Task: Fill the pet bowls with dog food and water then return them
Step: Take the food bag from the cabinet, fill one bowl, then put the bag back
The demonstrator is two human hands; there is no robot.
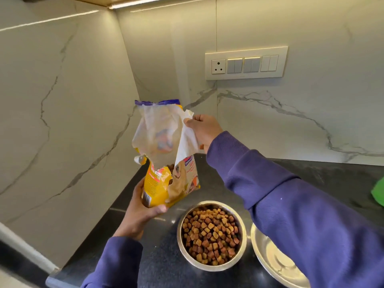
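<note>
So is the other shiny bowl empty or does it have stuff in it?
It looks empty: the second steel bowl shows only bare metal, though the sleeve hides part. The bowl beside it holds kibble.

The dark speckled countertop [166,265] bears a kibble-filled steel bowl [211,235] beside an empty one [274,262].

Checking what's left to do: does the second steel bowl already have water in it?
No: the second bowl shows a dry, shiny bottom beside the kibble-filled bowl.
</note>
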